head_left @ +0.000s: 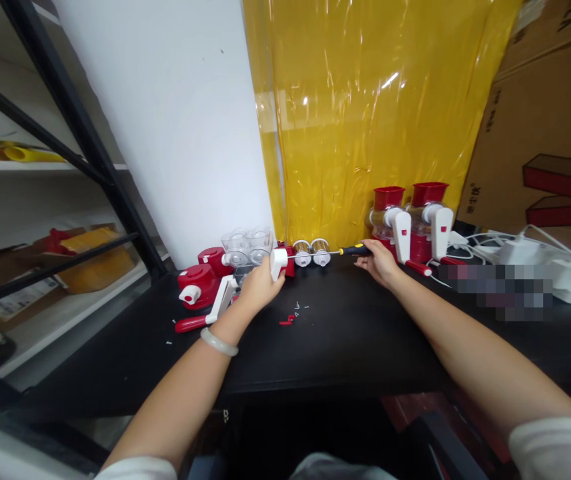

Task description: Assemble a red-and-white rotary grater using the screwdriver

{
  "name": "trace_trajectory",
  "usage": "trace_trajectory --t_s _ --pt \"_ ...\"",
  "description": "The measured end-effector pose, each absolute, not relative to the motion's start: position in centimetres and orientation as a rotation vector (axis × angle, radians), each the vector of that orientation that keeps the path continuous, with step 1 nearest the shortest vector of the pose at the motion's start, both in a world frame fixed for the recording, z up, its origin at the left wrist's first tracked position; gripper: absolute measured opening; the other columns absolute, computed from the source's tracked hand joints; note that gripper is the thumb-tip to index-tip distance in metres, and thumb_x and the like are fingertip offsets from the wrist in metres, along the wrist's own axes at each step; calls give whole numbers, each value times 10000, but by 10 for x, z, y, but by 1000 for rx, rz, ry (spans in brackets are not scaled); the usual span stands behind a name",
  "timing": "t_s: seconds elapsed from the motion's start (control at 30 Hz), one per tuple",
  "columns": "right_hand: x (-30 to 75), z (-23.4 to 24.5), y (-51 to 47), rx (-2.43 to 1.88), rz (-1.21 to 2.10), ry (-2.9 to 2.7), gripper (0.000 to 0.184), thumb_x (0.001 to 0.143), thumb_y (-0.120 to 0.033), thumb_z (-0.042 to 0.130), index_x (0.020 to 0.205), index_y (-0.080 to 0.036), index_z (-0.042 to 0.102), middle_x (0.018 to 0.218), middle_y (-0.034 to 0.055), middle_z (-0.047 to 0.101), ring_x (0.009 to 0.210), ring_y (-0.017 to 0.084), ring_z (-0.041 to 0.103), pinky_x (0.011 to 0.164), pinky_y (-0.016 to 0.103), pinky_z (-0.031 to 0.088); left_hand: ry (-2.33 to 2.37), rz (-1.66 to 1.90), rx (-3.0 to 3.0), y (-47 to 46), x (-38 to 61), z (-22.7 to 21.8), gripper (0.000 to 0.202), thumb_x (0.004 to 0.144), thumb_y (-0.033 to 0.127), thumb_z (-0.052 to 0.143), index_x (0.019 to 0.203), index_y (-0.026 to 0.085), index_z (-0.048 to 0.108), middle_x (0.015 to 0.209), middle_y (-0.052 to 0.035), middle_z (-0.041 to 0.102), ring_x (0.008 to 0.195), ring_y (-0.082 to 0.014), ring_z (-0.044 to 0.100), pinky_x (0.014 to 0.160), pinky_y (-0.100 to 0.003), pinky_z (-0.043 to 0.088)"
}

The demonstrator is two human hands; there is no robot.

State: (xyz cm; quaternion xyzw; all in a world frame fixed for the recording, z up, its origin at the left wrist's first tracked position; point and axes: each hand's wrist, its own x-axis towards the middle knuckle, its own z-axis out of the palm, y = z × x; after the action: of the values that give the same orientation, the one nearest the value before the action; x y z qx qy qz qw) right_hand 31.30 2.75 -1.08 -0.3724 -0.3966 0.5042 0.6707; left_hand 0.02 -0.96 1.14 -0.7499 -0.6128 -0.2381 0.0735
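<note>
My left hand (260, 288), with a pale bangle on the wrist, is closed around a white plastic part (279, 260), most of it hidden by the fingers. My right hand (379, 262) grips a screwdriver (354, 250) by its black and yellow handle. Its long shaft points left, and the tip meets or nearly meets the white part. Left of my left hand lies a white crank handle (222, 300) with a red grip. On the table in front of the hands are small red pieces (287, 321) and several tiny screws (297, 306).
Red bases (199, 285) and clear plastic hoppers (248, 247) stand at left. Two metal grater drums (311, 253) sit behind the screwdriver. Two red and white rotary graters (402, 230) stand at right, beside white cables and chargers (520, 252). A yellow plastic curtain (365, 120) hangs behind the black table (345, 347).
</note>
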Motion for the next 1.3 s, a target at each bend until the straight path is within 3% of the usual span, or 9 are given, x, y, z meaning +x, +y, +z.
trace_trajectory --t_s 0.13,0.27,0.37,0.43,0.53,0.67,0.97,1.2,1.3 --pt "316 -18 34 -892 1068 -939 152 965 -357 508 878 -235 482 514 -47 594 380 94 518 481 215 481 -1824 -726 -2249 -10 0 11 351 930 430 545 1146 161 483 913 -139 724 857 -318 724 684 -345 491" --pt "319 -26 39 -939 913 -1039 372 879 -557 620 779 -223 489 435 -48 534 330 87 459 393 199 396 -1811 -730 -2265 -10 0 11 342 925 425 548 1137 164 484 906 -138 723 854 -323 723 671 -346 487" --pt "320 -25 39 -993 849 -1063 430 864 -627 594 779 -211 519 413 -44 513 312 93 452 359 203 360 -1821 -732 -2264 -9 0 11 355 927 437 542 1143 162 484 901 -138 724 844 -327 723 658 -348 484" --pt "318 -21 36 -1008 927 -1036 406 922 -593 499 815 -203 539 436 -25 545 327 110 495 378 212 397 -1834 -733 -2254 -8 -1 11 364 928 444 541 1150 160 486 900 -136 724 844 -323 724 664 -347 487" --pt "316 -15 31 -990 1089 -969 294 964 -420 374 882 -199 550 550 12 644 420 138 610 476 241 500 -1850 -727 -2249 -8 -1 12 371 929 440 547 1163 159 487 907 -133 724 857 -312 723 688 -344 495" --pt "316 -12 28 -933 1123 -920 162 870 -252 414 936 -210 555 653 10 679 509 151 665 544 263 538 -1840 -750 -2272 -9 -1 12 365 924 436 552 1154 159 491 921 -142 720 874 -322 720 706 -358 503" --pt "320 -18 34 -899 1111 -966 192 811 -339 524 955 -215 547 642 -2 647 434 138 589 495 273 501 -1845 -770 -2296 -7 -1 11 357 917 429 567 1150 169 493 929 -126 717 884 -312 718 719 -354 510" --pt "321 -17 34 -891 1089 -979 139 856 -339 545 916 -214 533 558 -22 629 380 122 551 481 260 498 -1822 -789 -2296 -7 -2 11 356 919 436 554 1145 167 493 903 -126 712 849 -313 718 694 -355 507" --pt "320 -19 34 -897 1058 -988 203 881 -405 586 873 -211 527 490 -35 583 343 109 512 444 236 470 -1821 -789 -2283 -8 -2 11 369 917 428 558 1161 160 493 904 -131 714 850 -320 718 703 -361 510"
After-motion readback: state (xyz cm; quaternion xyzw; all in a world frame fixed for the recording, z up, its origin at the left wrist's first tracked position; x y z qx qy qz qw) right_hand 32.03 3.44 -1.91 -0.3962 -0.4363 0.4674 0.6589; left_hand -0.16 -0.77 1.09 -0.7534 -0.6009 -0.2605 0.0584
